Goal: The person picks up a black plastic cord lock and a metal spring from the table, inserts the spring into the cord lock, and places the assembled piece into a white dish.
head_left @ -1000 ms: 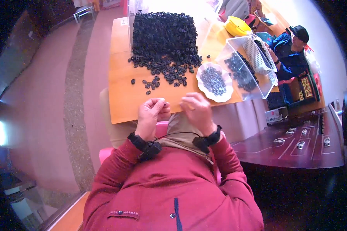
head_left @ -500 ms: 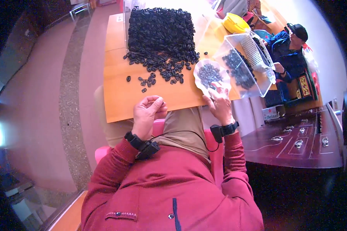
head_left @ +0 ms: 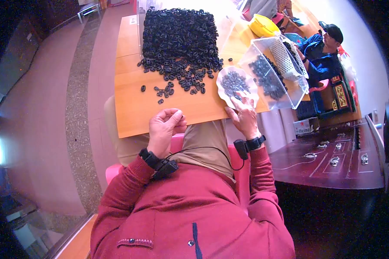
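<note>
My left hand (head_left: 165, 126) is closed at the table's front edge, with thumb and fingertips pinched on a small black part (head_left: 182, 117), mostly hidden by the fingers. My right hand (head_left: 245, 115) reaches over the near rim of a pale scalloped dish (head_left: 220, 92); its fingers touch the small shiny grey pieces (head_left: 234, 82) inside, and the thumb stands apart from them. Ahead of my left hand, several loose black oval parts with holes (head_left: 165, 90) lie scattered. They spread from a large heap of the same parts (head_left: 179, 36).
Right of the dish stands a clear plastic bin (head_left: 294, 103) with black parts and a white perforated basket (head_left: 285, 60). Behind is a yellow container (head_left: 263, 26). Another person (head_left: 324, 52) in dark blue sits at the right. A cable (head_left: 212, 149) joins my wrist bands.
My right hand's fingers have shifted slightly in the dish. My left hand keeps its pinch almost in place. At the right, the other person's arm has moved.
</note>
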`<move>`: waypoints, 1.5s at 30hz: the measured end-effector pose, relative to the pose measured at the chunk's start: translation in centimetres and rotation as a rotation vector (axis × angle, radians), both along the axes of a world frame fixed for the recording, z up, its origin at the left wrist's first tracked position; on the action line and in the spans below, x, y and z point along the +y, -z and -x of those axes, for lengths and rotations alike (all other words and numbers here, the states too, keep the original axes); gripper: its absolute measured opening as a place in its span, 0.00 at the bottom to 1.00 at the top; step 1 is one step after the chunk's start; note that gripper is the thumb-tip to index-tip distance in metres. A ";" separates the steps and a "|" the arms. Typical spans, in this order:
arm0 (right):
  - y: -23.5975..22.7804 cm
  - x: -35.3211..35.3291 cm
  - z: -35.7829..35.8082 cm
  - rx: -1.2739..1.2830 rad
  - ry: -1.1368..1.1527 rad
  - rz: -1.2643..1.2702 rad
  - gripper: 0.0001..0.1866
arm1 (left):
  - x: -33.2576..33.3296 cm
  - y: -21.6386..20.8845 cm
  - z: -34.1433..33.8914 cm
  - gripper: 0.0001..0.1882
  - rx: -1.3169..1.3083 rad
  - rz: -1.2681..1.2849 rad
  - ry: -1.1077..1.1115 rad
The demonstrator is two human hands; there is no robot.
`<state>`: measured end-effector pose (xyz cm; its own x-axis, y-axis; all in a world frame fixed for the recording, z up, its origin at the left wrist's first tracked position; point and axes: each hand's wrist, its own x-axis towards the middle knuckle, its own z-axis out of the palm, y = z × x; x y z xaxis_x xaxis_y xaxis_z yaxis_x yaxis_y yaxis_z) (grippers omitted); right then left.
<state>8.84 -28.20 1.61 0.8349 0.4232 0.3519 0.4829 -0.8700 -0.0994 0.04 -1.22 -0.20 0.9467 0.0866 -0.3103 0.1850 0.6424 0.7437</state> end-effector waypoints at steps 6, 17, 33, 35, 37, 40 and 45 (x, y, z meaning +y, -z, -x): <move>0.3 -0.1 -0.1 0.012 0.011 -0.036 0.22 | 0.0 0.1 0.1 0.06 -0.009 -0.002 0.009; 0.2 -0.1 -0.1 0.022 0.015 -0.074 0.21 | 0.0 0.3 0.0 0.06 0.006 -0.004 0.019; 0.3 0.0 -0.3 0.003 -0.023 -0.013 0.21 | 0.0 0.4 -0.1 0.05 0.009 -0.005 0.004; 0.3 0.1 -0.2 -0.002 -0.016 -0.023 0.21 | 0.0 0.4 0.0 0.05 0.008 -0.005 0.005; 0.3 0.2 0.0 -0.008 -0.010 -0.034 0.20 | 0.0 0.3 0.0 0.06 0.007 -0.006 0.005; 0.1 0.4 0.2 0.018 0.001 -0.091 0.20 | 0.0 0.3 0.0 0.06 0.021 0.000 0.002; 0.6 -0.1 -0.3 -0.085 -0.003 -0.005 0.21 | 0.0 0.3 0.0 0.06 0.006 -0.007 0.003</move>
<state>9.11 -28.27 1.01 0.8006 0.4234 0.4240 0.4921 -0.8683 -0.0622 0.08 -1.24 -0.47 0.9451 0.0859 -0.3153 0.1914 0.6365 0.7472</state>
